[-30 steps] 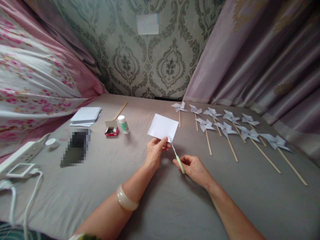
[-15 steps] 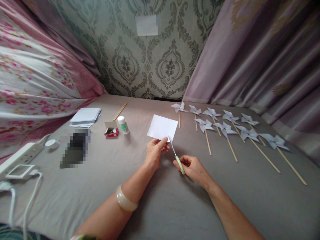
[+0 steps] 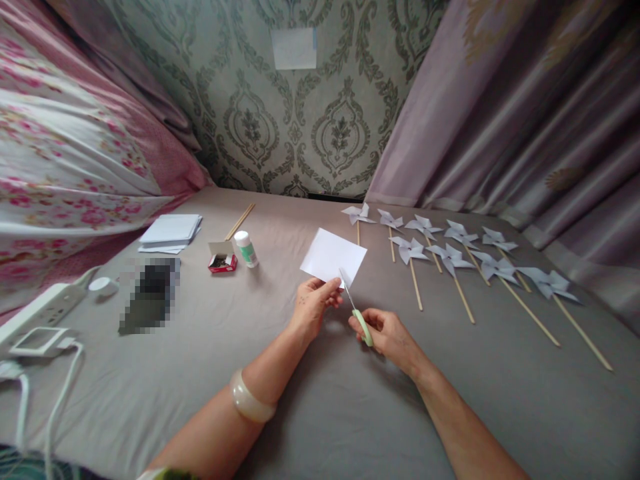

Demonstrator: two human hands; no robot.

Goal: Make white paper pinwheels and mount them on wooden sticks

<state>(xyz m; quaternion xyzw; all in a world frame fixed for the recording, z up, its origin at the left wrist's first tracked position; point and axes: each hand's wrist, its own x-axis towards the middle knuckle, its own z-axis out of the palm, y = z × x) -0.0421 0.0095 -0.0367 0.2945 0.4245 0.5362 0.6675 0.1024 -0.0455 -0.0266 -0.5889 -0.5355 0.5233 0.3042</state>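
Pinched in my left hand (image 3: 314, 305) by its near edge is a white sheet of paper (image 3: 331, 253), held a little above the bed-like surface. My right hand (image 3: 384, 331) grips scissors (image 3: 364, 327) by their pale green handles. Their metal blades reach up to the paper's near right corner, beside my left thumb, with one blade lying over the sheet. How far the blades are apart is hard to make out. On the right, several white paper pinwheels (image 3: 451, 257) on wooden sticks lie in two rows.
On the left are a stack of white paper (image 3: 170, 230), wooden sticks (image 3: 240, 222), an open red box (image 3: 222, 261) of small metal pieces, and a glue bottle (image 3: 246, 249). Nearer me lie a white cap (image 3: 103, 287), a pixelated object (image 3: 150, 297) and a power strip (image 3: 47, 310) with cables.
The sheet has shifted slightly right and turned in my left hand. The scissors have moved a little right with it, their blades still at the near edge.
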